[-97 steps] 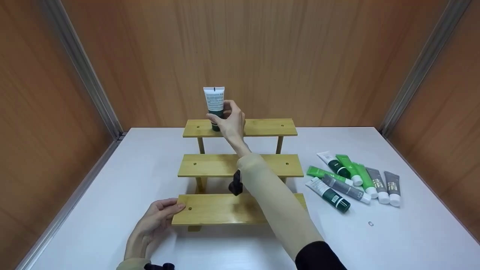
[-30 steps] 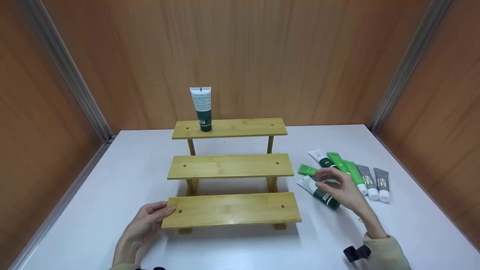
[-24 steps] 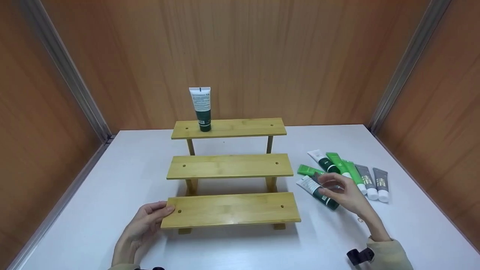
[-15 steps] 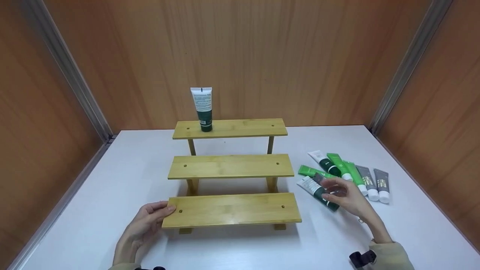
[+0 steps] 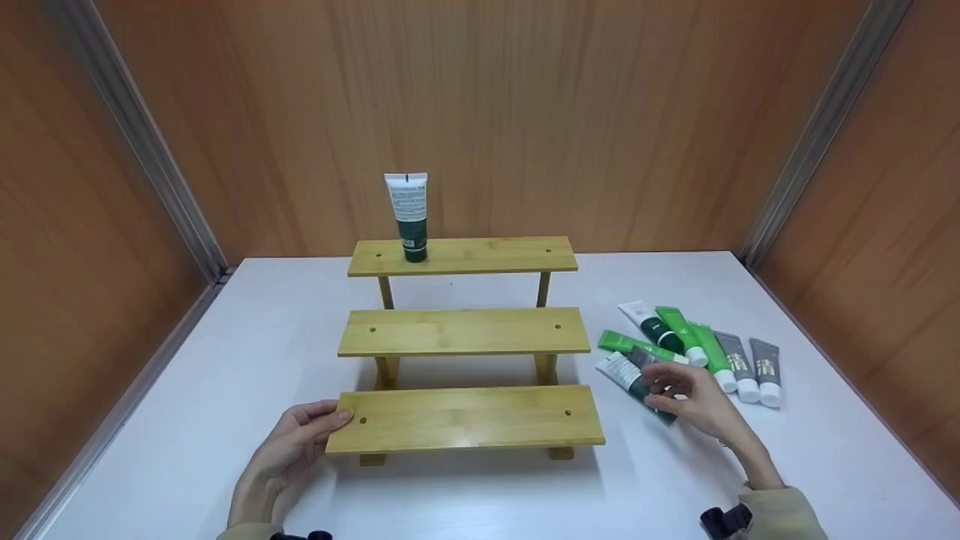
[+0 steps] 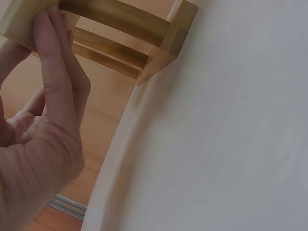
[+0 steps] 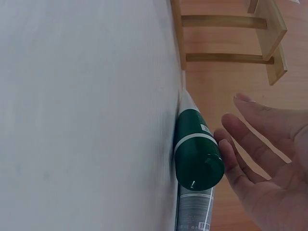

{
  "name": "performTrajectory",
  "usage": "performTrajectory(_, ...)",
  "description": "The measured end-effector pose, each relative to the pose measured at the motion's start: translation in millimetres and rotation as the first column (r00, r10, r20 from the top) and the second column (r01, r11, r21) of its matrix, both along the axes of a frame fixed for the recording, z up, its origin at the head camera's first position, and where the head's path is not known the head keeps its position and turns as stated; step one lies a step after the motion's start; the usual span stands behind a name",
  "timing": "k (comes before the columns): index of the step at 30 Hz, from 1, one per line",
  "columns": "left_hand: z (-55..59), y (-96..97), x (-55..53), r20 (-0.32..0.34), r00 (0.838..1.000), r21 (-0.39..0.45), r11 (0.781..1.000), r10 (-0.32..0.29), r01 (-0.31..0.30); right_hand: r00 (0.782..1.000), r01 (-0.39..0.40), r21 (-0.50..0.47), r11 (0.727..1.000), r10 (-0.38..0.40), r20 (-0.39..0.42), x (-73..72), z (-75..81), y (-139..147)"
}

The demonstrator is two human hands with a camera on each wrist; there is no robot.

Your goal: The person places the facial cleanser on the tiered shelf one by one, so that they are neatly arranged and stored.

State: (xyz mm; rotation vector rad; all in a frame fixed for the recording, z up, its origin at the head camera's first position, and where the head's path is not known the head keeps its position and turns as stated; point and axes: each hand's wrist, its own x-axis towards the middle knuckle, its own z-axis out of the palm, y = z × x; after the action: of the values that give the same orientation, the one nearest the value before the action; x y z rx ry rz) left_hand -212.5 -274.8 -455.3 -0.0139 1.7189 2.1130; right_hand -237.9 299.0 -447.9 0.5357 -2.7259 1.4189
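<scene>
My left hand (image 5: 289,454) pinches the left end of the lowest board of a three-tier wooden display stand (image 5: 465,420); the left wrist view shows the fingers (image 6: 53,72) on that board's end. My right hand (image 5: 697,403) hovers over a white-and-dark-green squeeze tube (image 5: 621,370) lying on the table, fingers bent and apart. In the right wrist view the fingertips are beside this tube's green cap end (image 7: 197,154), without closing round it. Another white-and-green tube (image 5: 409,214) stands cap down near the left end of the top board.
Beyond the right hand lie a grey tube (image 5: 643,355), bright green tubes (image 5: 679,330), another white-and-green tube (image 5: 651,325) and two more grey tubes (image 5: 765,371), closely bunched. Wood-grain panels (image 5: 487,112) enclose the white table (image 5: 202,375) at the back and sides.
The right hand has let go of the tube now standing on the top board and moved to the tubes at right, then slightly nearer and lower. The left hand keeps its hold on the stand.
</scene>
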Motion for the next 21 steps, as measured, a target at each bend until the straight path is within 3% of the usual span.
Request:
performTrajectory(10, 0.3, 1.4, 0.4, 0.002, 1.000, -0.042, 0.999, 0.015, -0.015, 0.996, 0.093, 0.052, 0.994, -0.094, 0.009, -5.0, -2.7, -0.5)
performTrajectory(21, 1.0, 2.2, 1.7, -0.019, 1.000, -0.068, 0.998, 0.014, -0.015, 0.979, 0.200, 0.188, 0.961, -0.203, -0.002, -8.8, -3.6, -0.4)
